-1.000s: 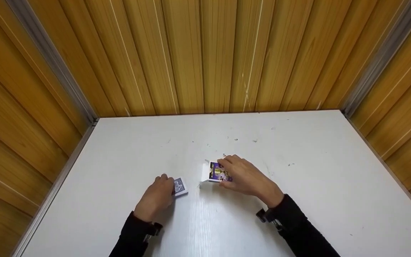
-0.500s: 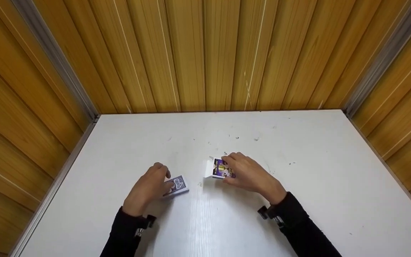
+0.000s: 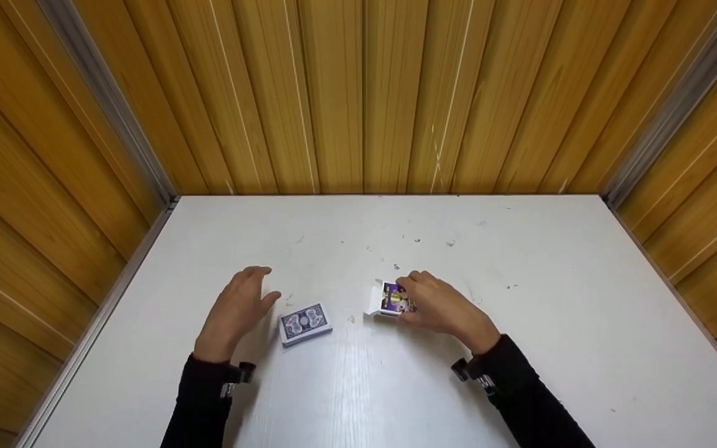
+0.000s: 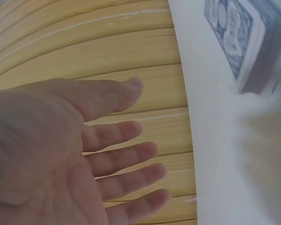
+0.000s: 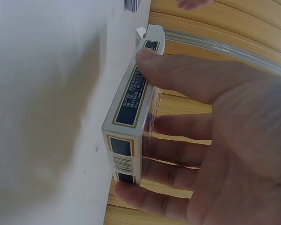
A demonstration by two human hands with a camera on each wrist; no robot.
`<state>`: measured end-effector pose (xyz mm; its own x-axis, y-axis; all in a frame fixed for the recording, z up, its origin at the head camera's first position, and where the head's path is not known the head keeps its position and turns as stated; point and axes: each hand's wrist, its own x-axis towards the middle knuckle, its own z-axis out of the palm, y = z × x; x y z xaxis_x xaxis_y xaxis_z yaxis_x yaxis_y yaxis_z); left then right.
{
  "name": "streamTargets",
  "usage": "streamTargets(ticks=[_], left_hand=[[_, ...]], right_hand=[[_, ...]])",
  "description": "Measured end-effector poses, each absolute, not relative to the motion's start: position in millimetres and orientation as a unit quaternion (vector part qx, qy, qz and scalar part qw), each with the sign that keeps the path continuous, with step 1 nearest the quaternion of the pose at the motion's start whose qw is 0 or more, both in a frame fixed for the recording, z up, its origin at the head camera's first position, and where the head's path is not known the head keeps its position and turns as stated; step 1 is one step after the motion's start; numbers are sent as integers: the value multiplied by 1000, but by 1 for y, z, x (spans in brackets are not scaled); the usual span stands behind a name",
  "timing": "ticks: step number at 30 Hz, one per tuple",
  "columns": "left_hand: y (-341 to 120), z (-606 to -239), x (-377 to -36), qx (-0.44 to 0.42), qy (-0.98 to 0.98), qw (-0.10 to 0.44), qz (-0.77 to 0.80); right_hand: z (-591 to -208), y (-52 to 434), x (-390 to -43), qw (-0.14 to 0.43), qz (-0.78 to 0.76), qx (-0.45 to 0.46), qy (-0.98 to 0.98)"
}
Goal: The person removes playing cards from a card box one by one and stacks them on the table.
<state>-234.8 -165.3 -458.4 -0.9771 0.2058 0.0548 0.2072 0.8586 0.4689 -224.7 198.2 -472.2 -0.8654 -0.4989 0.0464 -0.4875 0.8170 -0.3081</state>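
- On the white table (image 3: 520, 261), toward its near middle: a card box (image 3: 389, 300), flap open at the end facing the deck.
- Clamped on the box: right hand (image 3: 442, 308), thumb along one narrow edge, fingers (image 5: 178, 126) curled over the broad face and round the far side, seen close in the right wrist view (image 5: 129, 117).
- Lifted or resting on the table — cannot tell from the head view; in the wrist view, box edge-on against the white surface.
- Just left of the box, a small gap between: deck (image 3: 305, 323), blue patterned back up, lying flat, slightly askew.
- Left of the deck and apart from it: left hand (image 3: 237, 311), fingers straight and spread, gripping nothing, palm turned toward the deck.
- Same hand in the left wrist view (image 4: 61, 154): open palm, fingers loose and separated, deck (image 4: 239, 37) beyond the fingertips, untouched.
- Farther from the box, beyond it on the table: a few small dark specks (image 3: 417, 240).
- Behind and at both sides of the table: wood-panelled walls (image 3: 358, 93), with grey metal strips (image 3: 103, 93) at the corners.
- Nearest the camera: dark sleeves (image 3: 520, 392) on both forearms, a strap at each wrist.
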Motion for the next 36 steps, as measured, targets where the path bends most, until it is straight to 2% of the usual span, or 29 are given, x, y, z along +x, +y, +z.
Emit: streamTargets(ticks=[4, 9, 17, 36], left_hand=[[-173, -464, -238, -103, -966, 17, -236], [-179, -469, -241, -88, -968, 9, -235], [-182, -472, -244, -70, -969, -14, -238], [-181, -472, -250, -99, -972, 23, -213]], right_hand=[[-475, 198, -226, 48, -168, -242, 954], [-480, 198, -229, 78, -170, -220, 957], [-489, 197, -233, 91, -159, -209, 960], [-488, 207, -238, 113, -191, -177, 959]])
